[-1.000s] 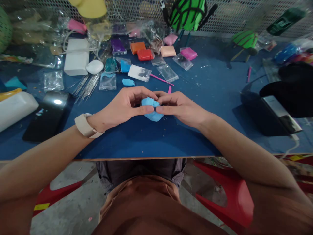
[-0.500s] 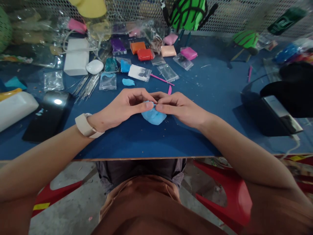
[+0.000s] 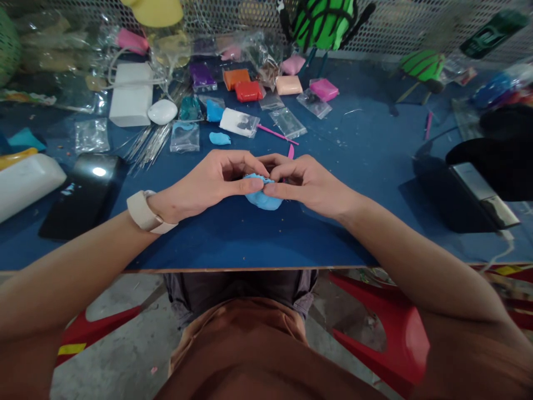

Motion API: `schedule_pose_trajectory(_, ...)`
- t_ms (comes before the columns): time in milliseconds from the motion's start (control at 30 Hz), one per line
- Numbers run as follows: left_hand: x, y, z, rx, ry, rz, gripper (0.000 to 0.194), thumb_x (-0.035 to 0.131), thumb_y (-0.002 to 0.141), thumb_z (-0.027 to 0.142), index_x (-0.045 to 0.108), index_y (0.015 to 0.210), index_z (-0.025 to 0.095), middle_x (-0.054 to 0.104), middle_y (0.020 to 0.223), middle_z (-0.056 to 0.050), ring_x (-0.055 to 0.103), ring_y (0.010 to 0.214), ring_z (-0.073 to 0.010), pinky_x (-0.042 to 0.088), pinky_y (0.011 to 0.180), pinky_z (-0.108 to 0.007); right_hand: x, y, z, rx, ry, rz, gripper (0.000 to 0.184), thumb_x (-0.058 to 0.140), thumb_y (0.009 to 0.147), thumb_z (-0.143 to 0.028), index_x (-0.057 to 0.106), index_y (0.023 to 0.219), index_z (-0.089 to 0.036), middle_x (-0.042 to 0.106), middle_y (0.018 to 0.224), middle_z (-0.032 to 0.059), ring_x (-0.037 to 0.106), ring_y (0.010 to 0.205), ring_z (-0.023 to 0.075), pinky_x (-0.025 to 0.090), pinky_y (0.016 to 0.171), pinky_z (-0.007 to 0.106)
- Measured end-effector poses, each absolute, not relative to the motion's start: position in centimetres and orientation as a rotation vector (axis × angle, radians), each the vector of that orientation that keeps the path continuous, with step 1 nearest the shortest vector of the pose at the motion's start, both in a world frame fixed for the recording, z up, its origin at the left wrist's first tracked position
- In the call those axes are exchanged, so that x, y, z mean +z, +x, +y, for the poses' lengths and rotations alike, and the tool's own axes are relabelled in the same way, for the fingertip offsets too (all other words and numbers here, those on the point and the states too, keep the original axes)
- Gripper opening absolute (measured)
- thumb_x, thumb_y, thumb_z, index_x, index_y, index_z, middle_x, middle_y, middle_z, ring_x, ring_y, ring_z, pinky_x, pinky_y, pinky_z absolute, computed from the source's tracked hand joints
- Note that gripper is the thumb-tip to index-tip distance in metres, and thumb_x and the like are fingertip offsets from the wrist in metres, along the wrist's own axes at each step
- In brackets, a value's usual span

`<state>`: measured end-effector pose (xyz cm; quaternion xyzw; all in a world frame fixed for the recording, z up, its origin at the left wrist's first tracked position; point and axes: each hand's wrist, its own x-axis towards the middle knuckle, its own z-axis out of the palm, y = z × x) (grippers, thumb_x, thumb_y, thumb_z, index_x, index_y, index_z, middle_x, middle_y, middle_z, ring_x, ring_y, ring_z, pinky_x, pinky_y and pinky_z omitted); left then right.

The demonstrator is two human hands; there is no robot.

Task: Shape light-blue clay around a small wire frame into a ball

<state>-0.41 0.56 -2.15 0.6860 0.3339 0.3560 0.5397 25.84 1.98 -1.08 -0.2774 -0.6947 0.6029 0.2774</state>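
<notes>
A lump of light blue modelling clay (image 3: 265, 200) is held between both hands above the near part of the blue table. My left hand (image 3: 225, 176), with a pale watch band at the wrist, pinches its upper left side with thumb and fingers. From the other side my right hand (image 3: 310, 185) grips it, the thumb pressed on the top edge. The far side of the clay is hidden by the fingers. Just beyond the hands lie a small light blue clay piece (image 3: 220, 138) and a pink plastic tool (image 3: 291, 151).
Packets of red clay (image 3: 249, 91), white clay (image 3: 239, 122) and other colours lie across the back. To the left are thin metal wires (image 3: 149, 145) and a black phone (image 3: 81, 197). A dark box-shaped device (image 3: 462, 200) stands right. Green striped models (image 3: 422, 65) stand behind.
The clay has turned or been pressed slightly between the fingers, and less of its lower part shows. Both hands stay in nearly the same place.
</notes>
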Motion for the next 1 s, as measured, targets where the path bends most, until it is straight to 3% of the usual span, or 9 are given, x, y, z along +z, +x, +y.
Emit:
schedule_pose_trajectory(233,-1.53,-0.43,0.36,0.800,1.561,0.795,0.043,0.101,0.098,0.065,0.093,0.110,0.025,0.091,0.108,-0.008,0.085,0.094,-0.0209,0.072,0.086,-0.035,-1.46,26.06,2.22,1.633,-0.728,-1.852,0.039,0.107,0.092,-0.060,0.091,0.082,-0.026,0.085,0.152,0.0099,0.075,0.149,0.0372,0.052,0.131,0.056)
schedule_pose_trajectory(400,-1.56,-0.52,0.31,0.794,1.496,0.797,0.043,0.102,0.097,0.065,0.094,0.115,0.026,0.092,0.115,-0.008,0.087,0.104,-0.0246,0.075,0.095,-0.041,-1.52,26.05,2.30,1.672,-0.712,-1.790,0.033,0.098,0.101,-0.062,0.097,0.091,-0.030,0.088,0.143,0.0085,0.071,0.155,0.0371,0.055,0.130,0.054)
schedule_pose_trajectory(600,-1.72,-0.61,0.40,0.780,1.471,0.759,0.036,0.105,0.096,0.056,0.095,0.116,0.027,0.094,0.118,-0.007,0.089,0.108,-0.0241,0.076,0.095,-0.037,-1.31,25.84,1.97,1.601,-0.760,-1.803,0.047,0.106,0.091,-0.065,0.087,0.076,-0.024,0.086,0.147,0.0111,0.075,0.147,0.0364,0.054,0.131,0.056)
schedule_pose_trajectory(833,-1.61,-0.58,0.55,0.790,1.487,0.789,0.046,0.111,0.088,0.057,0.096,0.119,0.027,0.094,0.114,-0.006,0.089,0.102,-0.0228,0.076,0.091,-0.035,-1.62,25.78,2.09,1.544,-0.754,-1.835,0.045,0.105,0.091,-0.068,0.091,0.083,-0.025,0.086,0.149,0.0106,0.078,0.143,0.0345,0.055,0.131,0.055)
schedule_pose_trajectory(1000,-1.29,-0.47,0.47,0.787,1.540,0.827,0.048,0.115,0.082,0.046,0.095,0.120,0.025,0.094,0.112,-0.007,0.089,0.100,-0.0233,0.075,0.091,-0.036,-1.77,25.94,2.35,1.437,-0.766,-1.948,0.050,0.101,0.094,-0.073,0.090,0.084,-0.025,0.086,0.147,0.0112,0.079,0.134,0.0332,0.058,0.122,0.053)
